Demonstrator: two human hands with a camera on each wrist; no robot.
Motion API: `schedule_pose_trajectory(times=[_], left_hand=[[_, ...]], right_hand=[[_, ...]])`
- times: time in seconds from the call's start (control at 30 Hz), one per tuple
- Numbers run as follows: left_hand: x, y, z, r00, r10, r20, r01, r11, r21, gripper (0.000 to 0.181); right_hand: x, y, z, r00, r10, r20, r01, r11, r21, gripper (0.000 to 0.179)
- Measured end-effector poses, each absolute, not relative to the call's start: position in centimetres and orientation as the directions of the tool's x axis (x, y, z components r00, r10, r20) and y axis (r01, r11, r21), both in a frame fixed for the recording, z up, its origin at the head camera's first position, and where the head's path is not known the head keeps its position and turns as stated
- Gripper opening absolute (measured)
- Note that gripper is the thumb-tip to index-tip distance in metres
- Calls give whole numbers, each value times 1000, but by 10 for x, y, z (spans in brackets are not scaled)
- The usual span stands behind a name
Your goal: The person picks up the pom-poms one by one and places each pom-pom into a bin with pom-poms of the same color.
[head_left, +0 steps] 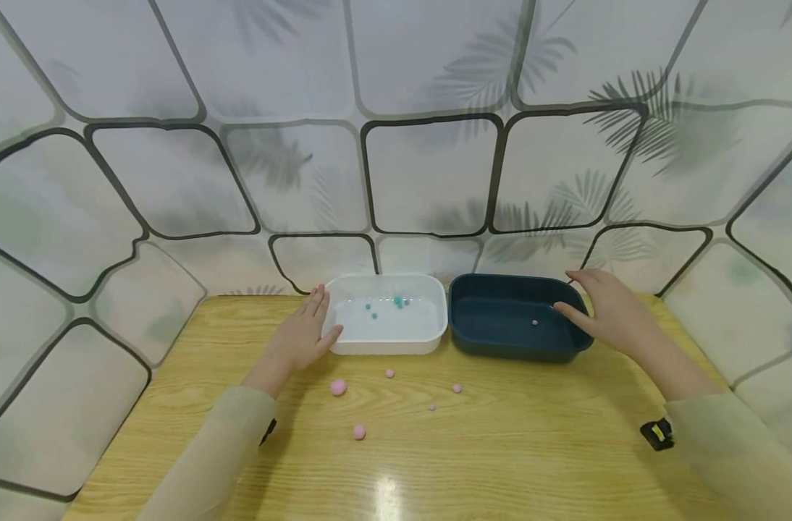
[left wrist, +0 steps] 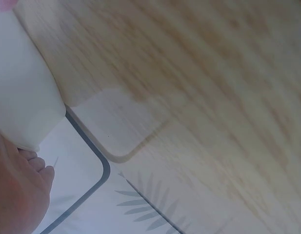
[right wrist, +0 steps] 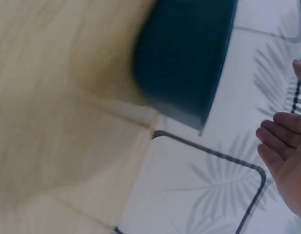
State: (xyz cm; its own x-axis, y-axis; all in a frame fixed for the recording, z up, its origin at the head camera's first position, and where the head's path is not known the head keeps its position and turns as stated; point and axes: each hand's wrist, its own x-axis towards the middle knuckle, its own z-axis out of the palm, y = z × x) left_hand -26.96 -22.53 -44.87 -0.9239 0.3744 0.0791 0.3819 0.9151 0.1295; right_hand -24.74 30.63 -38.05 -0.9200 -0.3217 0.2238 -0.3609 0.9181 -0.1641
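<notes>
A white plastic tray (head_left: 386,347) with several small green balls (head_left: 398,300) inside stands at the back of the table. My left hand (head_left: 300,334) is at its left end, fingers straight along the side and thumb over the rim; in the left wrist view the fingertips show right by the tray's rim (left wrist: 33,144). To the right stands a dark blue tray (head_left: 513,349) holding one small pink ball (head_left: 535,323). My right hand (head_left: 607,310) hovers at this tray's right end, thumb and fingers spread apart and holding nothing. The right wrist view shows it apart from the tray wall (right wrist: 184,63).
Several pink balls of differing sizes, among them a larger one (head_left: 338,387) and another (head_left: 360,432), lie on the wooden table (head_left: 487,463) in front of the trays. A patterned cloth wall (head_left: 428,181) rises directly behind the table and on both sides.
</notes>
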Motion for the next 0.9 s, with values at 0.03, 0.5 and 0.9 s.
schedule_pose_trajectory(times=[0.03,0.5,0.9], left_hand=[[-269,-225,-449,-923,375,82,383,914,132,81],[-271,-225,-449,-923,378,73,384,916,111,81],[-272,-226,-449,-922,384,50,387,915,109,83]], right_hand=[[-247,309,-385,-924,-321,209,-354,923,-149,78],[-250,335,-442,-927,-348,141,-362,928,-92,97],[-250,340,-454,-935,-346,83,-355,891,-284,92]])
